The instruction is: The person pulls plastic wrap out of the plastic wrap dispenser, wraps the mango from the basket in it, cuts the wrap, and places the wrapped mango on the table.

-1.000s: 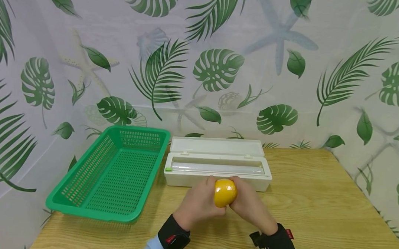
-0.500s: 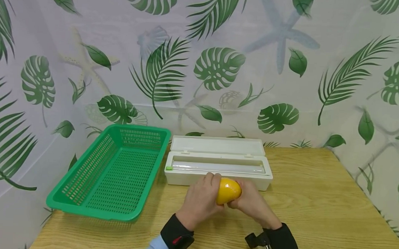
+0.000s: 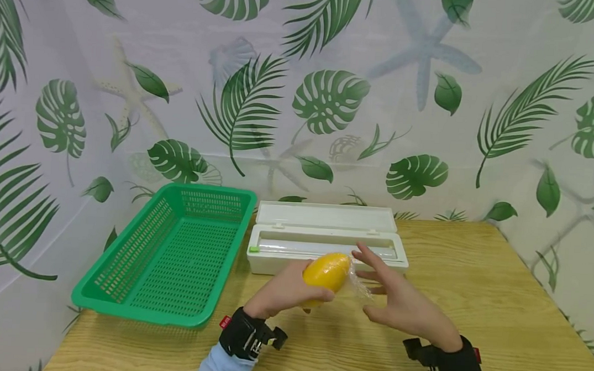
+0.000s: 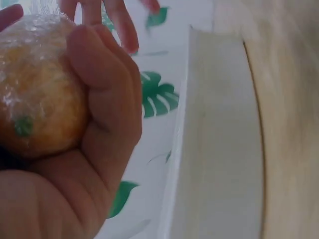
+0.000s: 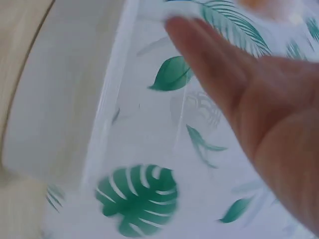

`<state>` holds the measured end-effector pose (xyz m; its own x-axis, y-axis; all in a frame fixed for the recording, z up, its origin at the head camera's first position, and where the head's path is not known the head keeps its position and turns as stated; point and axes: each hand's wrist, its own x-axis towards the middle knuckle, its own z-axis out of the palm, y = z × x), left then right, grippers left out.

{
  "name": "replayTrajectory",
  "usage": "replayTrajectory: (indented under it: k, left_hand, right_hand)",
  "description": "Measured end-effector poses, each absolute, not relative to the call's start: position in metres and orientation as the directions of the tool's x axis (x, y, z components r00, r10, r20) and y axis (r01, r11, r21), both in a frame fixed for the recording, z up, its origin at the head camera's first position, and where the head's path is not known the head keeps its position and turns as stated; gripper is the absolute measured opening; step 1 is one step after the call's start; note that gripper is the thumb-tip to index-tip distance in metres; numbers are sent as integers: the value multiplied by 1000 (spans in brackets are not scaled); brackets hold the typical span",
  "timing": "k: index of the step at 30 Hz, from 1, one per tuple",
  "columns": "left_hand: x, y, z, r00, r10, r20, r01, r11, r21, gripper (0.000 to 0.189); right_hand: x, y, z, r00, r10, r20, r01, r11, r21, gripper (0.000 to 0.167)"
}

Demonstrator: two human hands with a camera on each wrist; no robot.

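Observation:
My left hand [image 3: 287,289] grips a smooth yellow oval fruit [image 3: 327,271] wrapped in cling film, whose exact kind I cannot tell. In the left wrist view the wrapped fruit [image 4: 42,89] looks shiny and creased, with curled fingers around it and a small green patch low on it. A loose tail of clear film [image 3: 359,282] sticks out from its right end. Beside that tail, my right hand [image 3: 406,301] is spread, fingers apart, holding nothing visible. The right wrist view shows the same right hand [image 5: 269,109] blurred, fingers extended.
Behind the hands stands a white cling film dispenser [image 3: 273,266], lid raised, a roll of film [image 3: 324,247] inside. To the left is a green perforated basket [image 3: 134,313]. They stand on a wooden table [image 3: 452,281], backed by a leaf-patterned cloth [image 3: 333,43].
Both hands were around the fruit; the right hand has let go and moved right, fingers spread. The left hand has turned, showing the fruit lengthwise and a loose film tail.

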<state>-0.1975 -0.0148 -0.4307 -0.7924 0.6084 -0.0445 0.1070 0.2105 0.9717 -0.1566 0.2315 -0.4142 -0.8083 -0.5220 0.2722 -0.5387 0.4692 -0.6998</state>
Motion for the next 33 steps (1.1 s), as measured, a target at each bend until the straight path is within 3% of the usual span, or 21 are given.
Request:
replayTrajectory:
  k: [3, 6, 9, 13, 15, 17, 19, 23, 27, 29, 33]
  left_hand:
    - [-198, -12, -435, -729, 681, -68, -15, 83, 996, 38]
    - [-198, -9, -441, -643, 761, -88, -195, -51, 980, 40]
    - [-198, -6, -447, -523, 848, -86, -407, -159, 900, 45]
    - [-197, -5, -453, -368, 930, -18, -604, -224, 764, 54]
    - [-196, -3, -454, -320, 947, 24, -656, -239, 716, 55]
    - [-195, -1, -455, -286, 957, 48, -694, -241, 679, 56]
    - [-194, 0, -455, -272, 961, 54, -720, -240, 652, 56]
    - [-193, 1, -453, -283, 959, 19, -737, -230, 636, 55]
    - [-193, 1, -454, -307, 950, -65, -702, -179, 690, 53]
    - [-193, 1, -455, -324, 939, -114, -672, -143, 727, 49]
    - [-193, 4, -456, -384, 899, -212, -603, -69, 795, 40]
  right_hand:
    - [-160, 216, -422, -727, -442, 525, -667, 635, -389, 108]
    - [-168, 200, -436, -559, -387, 733, -670, 732, -124, 106]
    - [-173, 192, -452, -440, -354, 825, -712, 698, -80, 107]
    - [-179, 190, -467, -296, -320, 900, -783, 621, -36, 57]
    - [-183, 190, -470, -183, -325, 928, -793, 607, 56, 35]
    - [-187, 189, -470, -83, -340, 937, -784, 602, 149, 28]
    - [-188, 188, -467, -41, -356, 934, -784, 590, 190, 26]
    - [-189, 190, -463, -113, -397, 911, -814, 563, 144, 30]
    - [-187, 195, -462, -219, -437, 872, -839, 541, 60, 33]
    - [-184, 195, -462, -274, -461, 844, -840, 543, 23, 26]
    - [-181, 194, -460, -393, -508, 767, -800, 600, -13, 53]
